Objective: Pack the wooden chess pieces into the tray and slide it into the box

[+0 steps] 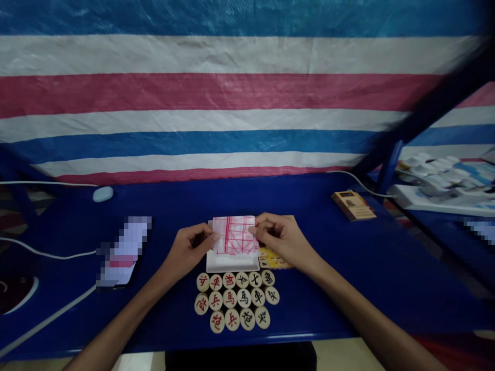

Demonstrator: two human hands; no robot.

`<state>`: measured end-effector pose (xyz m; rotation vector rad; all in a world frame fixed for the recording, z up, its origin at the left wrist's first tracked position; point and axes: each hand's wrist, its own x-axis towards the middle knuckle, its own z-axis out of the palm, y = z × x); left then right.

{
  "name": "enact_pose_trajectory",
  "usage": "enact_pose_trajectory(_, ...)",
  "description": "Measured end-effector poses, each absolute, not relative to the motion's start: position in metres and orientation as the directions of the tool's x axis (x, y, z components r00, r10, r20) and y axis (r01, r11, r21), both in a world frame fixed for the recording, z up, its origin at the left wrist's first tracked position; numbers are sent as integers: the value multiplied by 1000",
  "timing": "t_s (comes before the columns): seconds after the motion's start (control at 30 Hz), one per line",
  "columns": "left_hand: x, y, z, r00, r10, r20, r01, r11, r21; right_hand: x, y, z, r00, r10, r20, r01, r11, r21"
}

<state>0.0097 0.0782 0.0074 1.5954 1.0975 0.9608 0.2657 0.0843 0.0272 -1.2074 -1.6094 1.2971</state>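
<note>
A folded white sheet with red grid lines (240, 236) is pinched at both sides over a shallow white tray (232, 265). My left hand (195, 247) has its thumb and fingers on the sheet's left edge. At the right edge, my right hand (280, 237) grips the same sheet. Nearer the front lie several round wooden pieces (230, 299) in three rows, marked with red or black characters. Part of a yellow printed card or box (274, 259) shows below my right hand; the hand hides the rest.
A phone (126, 252) and white cables lie at the left, with a small pale-blue object (102, 194) behind. A yellow-brown box (353, 205) sits at the back right. Beyond it is a white power strip (436, 200). A striped sheet (216, 93) hangs behind the blue table (328, 314).
</note>
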Motion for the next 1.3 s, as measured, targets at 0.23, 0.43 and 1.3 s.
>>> enact_pose_trajectory(0.23,5,81,6,232,964,127,255,-186,949,263,82,19,-299,954,-10,215,57,-975)
enact_pose_trajectory(0.43,5,81,4,214,968,130,270,-186,945,264,84,13,-292,956,-39,220,27,-975)
enact_pose_trajectory(1.3,9,78,18,222,972,80,163,-118,980,260,80,20,-288,954,-87,234,-18,-972)
